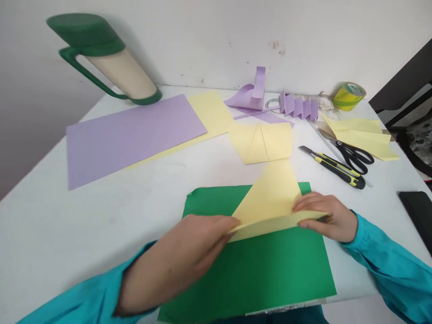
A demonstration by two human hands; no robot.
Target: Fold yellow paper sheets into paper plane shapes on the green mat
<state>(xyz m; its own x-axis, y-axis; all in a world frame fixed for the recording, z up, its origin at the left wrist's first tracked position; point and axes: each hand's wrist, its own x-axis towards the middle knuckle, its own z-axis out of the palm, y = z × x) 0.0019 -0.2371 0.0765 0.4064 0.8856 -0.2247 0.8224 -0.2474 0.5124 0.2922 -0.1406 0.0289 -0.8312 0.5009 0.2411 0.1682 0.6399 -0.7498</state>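
Note:
A folded yellow paper triangle (272,198) lies over a green sheet (256,265) near the table's front edge. My left hand (189,252) pinches the paper's left corner, fingers closed on it. My right hand (326,216) grips the right end of the same fold, thumb on top. Both sleeves are teal. The paper's apex points away from me.
A purple sheet (128,135) on a yellow sheet (211,112) lies at the left, a green-and-cream lamp (108,58) behind. Another folded yellow piece (265,141), purple folded shapes (297,107), tape roll (349,96), scissors (353,155), utility knife (337,168), a black phone (418,211) at the right.

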